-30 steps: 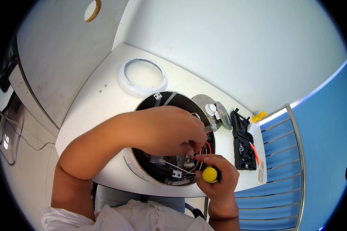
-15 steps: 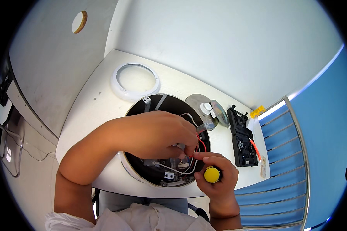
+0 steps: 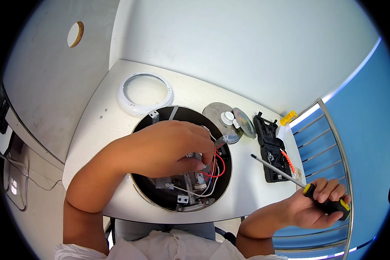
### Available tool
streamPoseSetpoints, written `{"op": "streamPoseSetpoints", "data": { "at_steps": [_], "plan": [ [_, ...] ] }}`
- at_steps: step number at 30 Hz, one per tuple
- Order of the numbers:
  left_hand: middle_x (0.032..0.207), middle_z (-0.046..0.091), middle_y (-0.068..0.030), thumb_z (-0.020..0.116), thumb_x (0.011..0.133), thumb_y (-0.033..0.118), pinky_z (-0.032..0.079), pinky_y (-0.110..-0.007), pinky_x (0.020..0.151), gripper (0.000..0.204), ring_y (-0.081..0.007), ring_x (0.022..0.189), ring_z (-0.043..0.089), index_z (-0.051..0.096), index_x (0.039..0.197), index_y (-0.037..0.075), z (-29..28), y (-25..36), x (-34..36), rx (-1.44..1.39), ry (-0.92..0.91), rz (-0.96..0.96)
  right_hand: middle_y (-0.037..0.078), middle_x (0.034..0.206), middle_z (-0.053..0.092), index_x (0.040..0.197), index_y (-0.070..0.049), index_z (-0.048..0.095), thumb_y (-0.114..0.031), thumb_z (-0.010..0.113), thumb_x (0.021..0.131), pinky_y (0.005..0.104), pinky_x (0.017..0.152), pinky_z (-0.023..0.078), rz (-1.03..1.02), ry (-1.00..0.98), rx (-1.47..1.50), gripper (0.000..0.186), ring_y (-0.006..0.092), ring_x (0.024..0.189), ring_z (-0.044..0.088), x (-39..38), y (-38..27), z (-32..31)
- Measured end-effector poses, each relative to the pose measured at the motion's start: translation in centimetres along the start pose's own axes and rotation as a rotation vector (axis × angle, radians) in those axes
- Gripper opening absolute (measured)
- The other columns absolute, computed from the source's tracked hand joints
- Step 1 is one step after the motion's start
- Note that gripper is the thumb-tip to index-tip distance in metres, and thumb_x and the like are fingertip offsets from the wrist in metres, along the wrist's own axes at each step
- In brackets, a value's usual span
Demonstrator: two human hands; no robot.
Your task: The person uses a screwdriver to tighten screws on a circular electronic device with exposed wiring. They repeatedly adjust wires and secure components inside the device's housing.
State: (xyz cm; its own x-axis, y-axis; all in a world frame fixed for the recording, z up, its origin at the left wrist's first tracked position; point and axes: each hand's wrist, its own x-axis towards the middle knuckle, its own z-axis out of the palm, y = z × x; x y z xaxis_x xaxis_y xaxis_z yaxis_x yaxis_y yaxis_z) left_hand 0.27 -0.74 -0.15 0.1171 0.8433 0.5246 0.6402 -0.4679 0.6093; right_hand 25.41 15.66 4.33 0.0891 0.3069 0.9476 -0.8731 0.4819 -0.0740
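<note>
My left hand (image 3: pixel 177 147) reaches into a round black housing (image 3: pixel 143 182) full of red, white and blue wires (image 3: pixel 220 169), metal brackets and parts. Its fingers are curled together over the wiring, and what they grip is hidden. My right hand (image 3: pixel 312 206) holds a screwdriver (image 3: pixel 278 172) by its black and yellow handle, out to the right of the housing over the railing and table edge, its shaft pointing up-left. Behind the housing lie a round metal plate (image 3: pixel 216 110), a disc (image 3: pixel 245 123) and white round pieces (image 3: pixel 228 118).
The white table (image 3: pixel 95 169) holds a white ring frame (image 3: pixel 145 108), a black tool case (image 3: pixel 271 169) with an orange-red item (image 3: pixel 288 163), and a yellow object (image 3: pixel 288 118). A metal railing (image 3: pixel 333 132) runs along the right; partition walls (image 3: pixel 47 86) stand left and behind.
My right hand has pulled away from the housing to the right, turning the screwdriver so its shaft shows. My left hand stays inside, shifted slightly in the view.
</note>
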Motion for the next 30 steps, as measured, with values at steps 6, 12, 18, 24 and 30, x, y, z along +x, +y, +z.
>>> {"op": "streamPoseSetpoints", "data": {
  "at_steps": [6, 12, 18, 24, 30],
  "plan": [
    [0.088, 0.062, -0.01, 0.067, 0.079, 0.006, 0.048, -0.039, 0.076, 0.01, -0.0293, 0.087, 0.06, 0.064, 0.089, 0.003, -0.1, 0.5, 0.2, -0.029, 0.08, -0.048, 0.008, 0.082, 0.046, 0.114, -0.001, 0.046, -0.02, 0.064, 0.091, 0.0261, 0.048, 0.037, 0.257, 0.146, 0.576, 0.035, 0.0141, 0.055, 0.045, 0.8, 0.8, 1.5],
    [0.089, 0.064, -0.0087, 0.069, 0.077, 0.002, 0.048, -0.037, 0.076, 0.014, -0.0283, 0.085, 0.061, 0.064, 0.09, 0.004, -0.3, 1.0, 0.2, -0.085, 0.02, -0.096, 0.008, 0.082, 0.048, 0.116, -0.003, 0.044, -0.022, 0.068, 0.09, 0.0246, 0.043, 0.041, 0.112, 0.014, 0.467, 0.04, 0.0135, 0.052, 0.048, -0.1, 1.7, 4.4],
    [0.088, 0.063, -0.0098, 0.07, 0.077, 0.002, 0.048, -0.039, 0.076, 0.015, -0.0305, 0.087, 0.06, 0.063, 0.09, 0.004, -0.3, 1.1, 0.1, -0.072, 0.004, -0.125, 0.008, 0.083, 0.048, 0.116, -0.004, 0.043, -0.025, 0.064, 0.094, 0.0256, 0.043, 0.041, 0.191, -0.016, 0.5, 0.037, 0.0149, 0.054, 0.049, -0.2, 2.2, 4.2],
    [0.089, 0.062, -0.0098, 0.069, 0.078, 0.002, 0.048, -0.038, 0.075, 0.014, -0.0305, 0.086, 0.06, 0.062, 0.091, 0.004, -0.1, 1.2, 0.0, -0.103, 0.011, -0.119, 0.009, 0.083, 0.047, 0.117, -0.003, 0.043, -0.025, 0.063, 0.094, 0.0259, 0.043, 0.041, 0.209, -0.024, 0.512, 0.037, 0.0156, 0.054, 0.05, -0.3, 2.4, 3.9],
    [0.089, 0.06, -0.0099, 0.068, 0.078, 0.002, 0.047, -0.038, 0.073, 0.015, -0.0299, 0.084, 0.059, 0.06, 0.091, 0.004, -0.1, 1.4, 0.1, -0.079, -0.005, -0.176, 0.009, 0.084, 0.048, 0.119, 0.0, 0.045, -0.026, 0.061, 0.095, 0.0262, 0.045, 0.041, 0.23, -0.033, 0.517, 0.039, 0.0159, 0.055, 0.049, -0.4, 2.8, 3.3]
  ]
}}
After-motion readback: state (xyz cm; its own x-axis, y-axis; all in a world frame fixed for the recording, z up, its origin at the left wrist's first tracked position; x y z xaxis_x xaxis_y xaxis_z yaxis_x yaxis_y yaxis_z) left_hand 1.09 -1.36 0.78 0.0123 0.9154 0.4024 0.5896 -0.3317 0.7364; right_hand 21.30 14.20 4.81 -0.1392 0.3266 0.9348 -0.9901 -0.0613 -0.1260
